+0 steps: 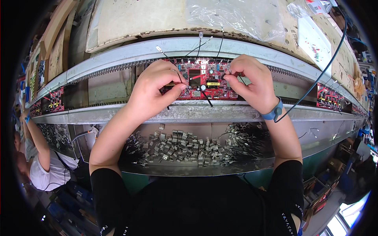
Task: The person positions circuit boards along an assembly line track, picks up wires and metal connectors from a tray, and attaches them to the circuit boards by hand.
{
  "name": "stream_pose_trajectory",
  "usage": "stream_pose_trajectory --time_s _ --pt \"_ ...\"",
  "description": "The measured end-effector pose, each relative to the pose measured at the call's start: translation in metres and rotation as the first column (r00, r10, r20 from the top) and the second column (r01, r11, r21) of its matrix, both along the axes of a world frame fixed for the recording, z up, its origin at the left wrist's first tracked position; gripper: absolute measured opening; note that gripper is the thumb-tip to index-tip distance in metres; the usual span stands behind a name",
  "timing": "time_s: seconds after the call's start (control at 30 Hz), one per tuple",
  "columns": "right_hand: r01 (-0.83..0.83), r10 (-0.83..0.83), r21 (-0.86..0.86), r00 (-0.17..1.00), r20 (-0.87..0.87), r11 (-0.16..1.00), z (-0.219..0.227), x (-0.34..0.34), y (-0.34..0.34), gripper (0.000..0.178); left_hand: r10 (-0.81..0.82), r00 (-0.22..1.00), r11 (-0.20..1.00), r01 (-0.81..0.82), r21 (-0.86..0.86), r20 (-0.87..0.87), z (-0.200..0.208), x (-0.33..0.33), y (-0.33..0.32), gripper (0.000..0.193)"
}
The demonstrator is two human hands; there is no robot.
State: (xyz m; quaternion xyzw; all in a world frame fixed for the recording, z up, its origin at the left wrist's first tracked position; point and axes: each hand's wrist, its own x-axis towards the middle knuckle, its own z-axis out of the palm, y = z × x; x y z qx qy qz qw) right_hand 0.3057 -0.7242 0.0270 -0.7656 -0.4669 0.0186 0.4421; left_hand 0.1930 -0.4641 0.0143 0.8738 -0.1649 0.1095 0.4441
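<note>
A red circuit board (215, 91) lies between two metal rails in front of me, packed with small parts and a yellow-labelled block. Over its left side, my left hand (159, 87) is closed in a pinch on a thin black wire, whose pale end connector (159, 49) sticks up beyond the fingers. My right hand (252, 82) pinches at the board's right edge; a dark wire shows inside the curl of its fingers, its tip hidden. Several other black wires rise from the board's far edge, and a short black lead (206, 98) hangs over its near edge.
Below the near rail (197, 113), a metal tray holds a heap of silvery metal pieces (185, 145) between bundles of black wires (246, 141). More red boards (330, 96) sit farther along the rails. A blue wrist strap (273, 112) trails a cord. At left, another person's arm (37, 137) reaches in.
</note>
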Motion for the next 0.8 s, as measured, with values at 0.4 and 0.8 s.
stream_pose_trajectory --time_s 0.4,0.8 --pt "0.012 -0.015 -0.035 0.996 -0.083 0.999 0.0015 0.0015 -0.0011 0.018 0.016 1.0 0.999 -0.017 0.034 0.018 -0.0008 0.0 -0.0002 0.012" --pt "-0.03 0.026 -0.02 0.984 -0.178 0.999 -0.0018 0.0058 -0.0043 0.016 0.037 0.999 0.998 -0.038 0.054 0.022 -0.0013 0.0011 0.0003 0.013"
